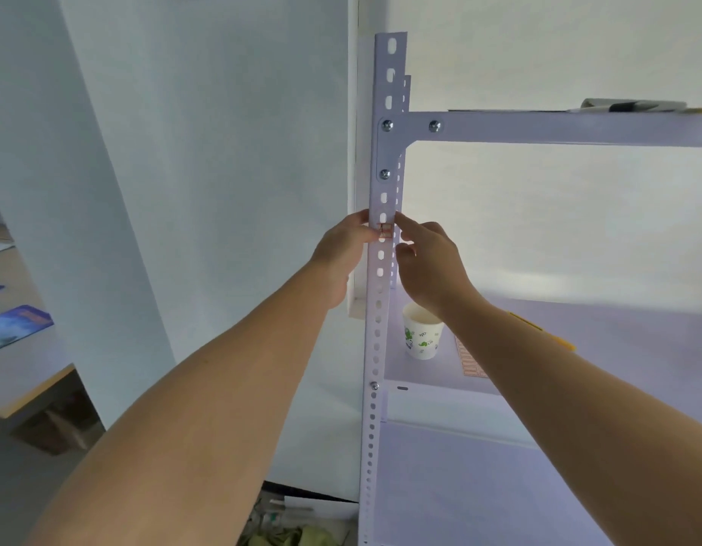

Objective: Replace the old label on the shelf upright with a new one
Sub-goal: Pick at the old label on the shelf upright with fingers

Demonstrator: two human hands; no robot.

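1. The shelf upright [382,269], white and punched with a row of slots, runs top to bottom just right of the picture's middle.
2. The label [385,230], a small tag with orange-red print, sits on the front face of the upright, between two slots and well below the bolted corner bracket [386,149].
3. The left hand [347,248] is at the label's 9 o'clock. Its fingers curl round the upright's left edge and out of sight behind it, and its thumb lies across the front, with the tip touching the label's left edge.
4. The right hand [430,262] is at the label's 3 o'clock. Its forefinger is stretched out with the tip touching the upright's right edge just above the label. The thumb is apart beneath it, the other fingers are loosely bent, and nothing is gripped.
5. A paper cup [422,334] with green leaf print stands upright on the middle shelf [617,348], at 5 o'clock from the label and near the upright.
6. A sheet of orange-printed labels [470,362] lies flat on that shelf at the cup's 4 o'clock, partly hidden by the right forearm.
7. A blue booklet [16,327] lies on the surface at the picture's 9 o'clock.
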